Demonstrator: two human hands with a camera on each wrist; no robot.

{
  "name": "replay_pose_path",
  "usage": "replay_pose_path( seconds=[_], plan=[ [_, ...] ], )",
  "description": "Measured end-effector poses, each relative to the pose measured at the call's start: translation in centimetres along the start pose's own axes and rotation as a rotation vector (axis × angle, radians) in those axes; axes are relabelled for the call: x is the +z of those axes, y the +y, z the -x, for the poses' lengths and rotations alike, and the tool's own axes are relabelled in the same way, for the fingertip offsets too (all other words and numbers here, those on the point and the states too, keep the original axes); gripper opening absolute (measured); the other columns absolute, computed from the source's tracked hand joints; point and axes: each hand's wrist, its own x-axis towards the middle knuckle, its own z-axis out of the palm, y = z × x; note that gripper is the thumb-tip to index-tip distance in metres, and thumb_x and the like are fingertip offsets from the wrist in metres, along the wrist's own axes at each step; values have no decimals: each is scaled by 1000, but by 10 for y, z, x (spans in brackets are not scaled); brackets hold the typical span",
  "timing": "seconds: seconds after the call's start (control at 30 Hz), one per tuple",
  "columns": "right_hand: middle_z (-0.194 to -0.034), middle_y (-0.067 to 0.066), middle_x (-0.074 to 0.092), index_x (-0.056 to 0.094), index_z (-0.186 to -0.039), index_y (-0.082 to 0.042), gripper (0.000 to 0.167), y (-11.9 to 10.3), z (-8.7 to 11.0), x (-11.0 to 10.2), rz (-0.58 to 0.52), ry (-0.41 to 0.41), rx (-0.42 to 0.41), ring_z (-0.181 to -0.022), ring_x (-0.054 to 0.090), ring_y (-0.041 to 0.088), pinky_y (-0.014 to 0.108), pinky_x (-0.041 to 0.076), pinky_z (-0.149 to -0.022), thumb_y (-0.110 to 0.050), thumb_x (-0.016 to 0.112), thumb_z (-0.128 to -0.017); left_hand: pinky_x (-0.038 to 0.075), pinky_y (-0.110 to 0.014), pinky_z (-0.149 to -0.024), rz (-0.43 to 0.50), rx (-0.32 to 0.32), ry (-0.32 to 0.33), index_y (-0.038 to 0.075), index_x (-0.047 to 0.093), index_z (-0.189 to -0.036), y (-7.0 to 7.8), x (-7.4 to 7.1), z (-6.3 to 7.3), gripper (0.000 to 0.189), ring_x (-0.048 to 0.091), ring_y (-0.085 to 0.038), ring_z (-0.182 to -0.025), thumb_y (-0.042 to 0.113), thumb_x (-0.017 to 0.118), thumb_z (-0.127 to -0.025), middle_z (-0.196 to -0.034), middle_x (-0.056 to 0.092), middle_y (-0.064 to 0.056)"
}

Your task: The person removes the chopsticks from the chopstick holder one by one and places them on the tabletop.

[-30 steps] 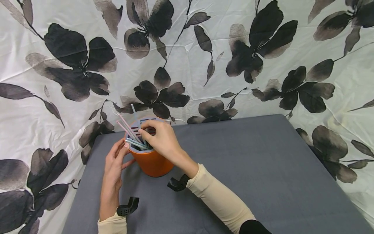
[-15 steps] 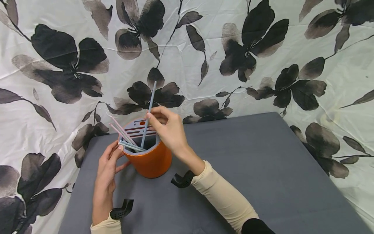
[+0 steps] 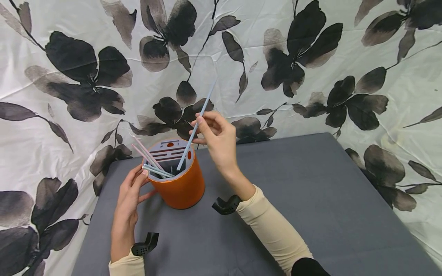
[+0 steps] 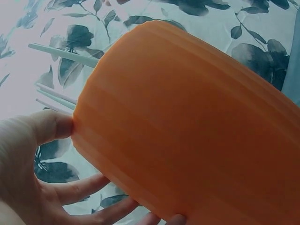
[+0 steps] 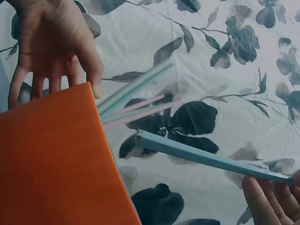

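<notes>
An orange cylindrical holder (image 3: 181,193) with a grey slotted top stands on the table. My left hand (image 3: 130,195) holds its left side, thumb at the rim; the left wrist view shows the fingers spread along the orange wall (image 4: 187,122). Between thumb and fingers, my right hand (image 3: 222,143) pinches a long, thin light-blue stick (image 3: 206,102). It slants up to the right, its lower end overlapping the holder's opening in the head view. In the right wrist view that stick (image 5: 206,157) appears angular. Pink sticks (image 3: 149,155) and pale blue sticks (image 3: 157,170) lean inside the holder.
The grey table (image 3: 293,191) extends to the right of the holder. Behind it hangs a white cloth (image 3: 228,88) with a dark floral print. Black wrist cameras (image 3: 226,205) sit at both cuffs.
My right hand has drawn the light-blue stick up from inside the holder and moved right with it, the stick tilting to the right. My left hand stays at the holder's side.
</notes>
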Motion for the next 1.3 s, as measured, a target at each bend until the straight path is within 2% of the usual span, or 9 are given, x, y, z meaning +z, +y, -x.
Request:
replay_pose_path(
  seconds=[0.1, 0.2, 0.33, 0.6, 0.8, 1.03, 1.13, 1.3],
  plan=[
    [-100, 21, 72, 67, -120, 5, 24, -1, -2, -7, -7, 16, -4, -80, 75, 33, 50, 65, -69, -11, 66, -104, 63, -29, -85, -1, 5, -1, 24, 39, -161, 1, 0, 0, 64, 57, -6, -120, 51, 54, -106, -161, 42, -2],
    [-99, 15, 73, 68, -121, 2, 23, 1, -1, -14, -5, 32, 17, -78, 74, 28, 47, 65, -66, -13, 67, -103, 63, -28, -84, 0, 9, 2, 23, 39, -161, 0, 0, 0, 64, 57, -5, -119, 51, 54, -106, -160, 42, -3],
    [-97, 15, 73, 67, -122, 3, 24, 8, 1, -25, -9, 57, 57, -74, 74, 20, 43, 65, -63, -11, 68, -103, 63, -27, -84, -6, 5, 1, 23, 38, -162, -1, 0, 0, 63, 57, -4, -119, 50, 53, -106, -161, 42, -2],
    [-95, 7, 74, 68, -124, -1, 24, 29, 13, -43, 46, 88, 163, -70, 69, 13, 33, 63, -58, -11, 69, -102, 62, -26, -83, -3, 6, 10, 24, 39, -162, -2, -1, 3, 62, 56, -5, -119, 49, 52, -107, -156, 43, 1],
    [-97, 15, 73, 70, -123, 1, 25, 49, 26, -56, 123, 94, 277, -69, 72, 16, 27, 61, -55, -11, 69, -102, 62, -27, -84, 2, 6, 13, 24, 40, -160, -3, 1, 3, 61, 57, -5, -118, 49, 54, -107, -157, 43, 0],
    [-93, 10, 75, 73, -121, -2, 22, 73, 43, -74, 236, 46, 447, -66, 72, 17, 28, 59, -53, -10, 71, -100, 62, -26, -83, 10, 21, 8, 22, 39, -161, -5, 4, 3, 62, 55, -8, -120, 49, 54, -107, -161, 41, -3],
    [-93, 11, 75, 74, -120, -3, 21, 80, 50, -79, 257, 21, 493, -66, 72, 18, 29, 60, -54, -11, 70, -101, 62, -27, -84, 7, 19, 12, 22, 39, -161, -6, 4, 4, 63, 55, -8, -121, 49, 54, -106, -161, 41, -2],
    [-91, 10, 75, 75, -118, -3, 20, 92, 60, -85, 279, 25, 536, -69, 75, 29, 33, 61, -55, -10, 70, -100, 62, -27, -83, 8, 16, 19, 24, 39, -161, -6, 3, 5, 62, 55, -8, -121, 48, 54, -107, -161, 40, -1]
  ],
)
